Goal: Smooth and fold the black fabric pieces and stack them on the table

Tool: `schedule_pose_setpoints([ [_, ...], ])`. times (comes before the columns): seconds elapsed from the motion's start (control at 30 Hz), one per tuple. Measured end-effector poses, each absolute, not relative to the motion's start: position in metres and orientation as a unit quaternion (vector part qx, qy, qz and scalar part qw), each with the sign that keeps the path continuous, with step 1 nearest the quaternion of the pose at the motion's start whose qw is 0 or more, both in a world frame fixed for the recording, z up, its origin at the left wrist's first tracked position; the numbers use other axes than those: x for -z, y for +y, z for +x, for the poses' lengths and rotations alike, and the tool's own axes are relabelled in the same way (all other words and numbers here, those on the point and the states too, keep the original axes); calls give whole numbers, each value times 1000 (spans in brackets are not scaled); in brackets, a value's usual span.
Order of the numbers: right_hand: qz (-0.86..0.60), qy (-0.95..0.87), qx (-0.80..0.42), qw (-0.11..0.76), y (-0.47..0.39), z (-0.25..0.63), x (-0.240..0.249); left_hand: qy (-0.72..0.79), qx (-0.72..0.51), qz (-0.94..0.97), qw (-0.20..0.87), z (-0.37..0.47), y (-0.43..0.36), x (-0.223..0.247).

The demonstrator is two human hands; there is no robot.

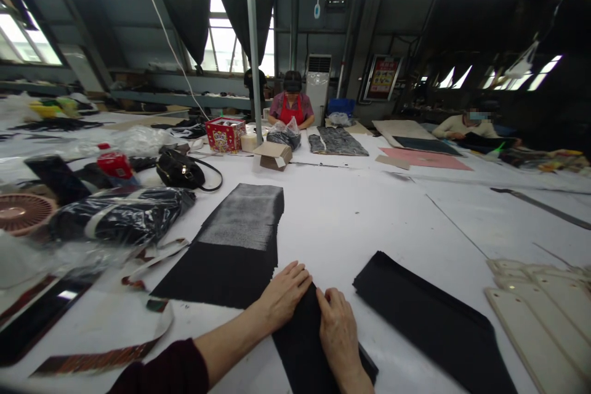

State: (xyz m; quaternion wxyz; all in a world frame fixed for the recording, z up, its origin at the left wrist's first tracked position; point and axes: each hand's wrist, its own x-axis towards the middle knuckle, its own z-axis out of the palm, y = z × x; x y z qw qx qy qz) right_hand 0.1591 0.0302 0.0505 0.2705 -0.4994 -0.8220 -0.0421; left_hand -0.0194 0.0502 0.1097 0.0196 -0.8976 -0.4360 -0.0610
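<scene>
A narrow black fabric piece point(302, 345) lies on the white table in front of me. My left hand point(286, 295) rests flat on its far end, fingers extended. On its right edge is my right hand point(336, 323), thumb and fingers closed together at the cloth; how much it grips is hard to see. Left of my hands lies a larger black fabric piece point(217, 274), whose far half carries a greyish patch point(242, 215). To the right sits a stack of folded black fabric point(429, 320). A dark strip point(368, 363) shows beside my right wrist.
Beige panels with holes point(545, 314) are piled at the right. Plastic-wrapped black goods point(124, 215), a black bag point(182, 169), a pink fan point(25, 212) and a patterned strap point(101, 357) lie left. Across the table point(351, 197), a person in a red apron point(292, 111) sits behind a box point(272, 155).
</scene>
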Motion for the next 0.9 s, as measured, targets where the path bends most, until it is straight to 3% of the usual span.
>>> schedule_pose_setpoints([
  [0.73, -511, -813, 24, 276, -10, 200, -57, -381, 35, -922, 54, 2, 34, -108],
  [0.9, -517, -806, 32, 286, -16, 206, -60, -368, 13, -930, 20, 12, 31, -118],
])
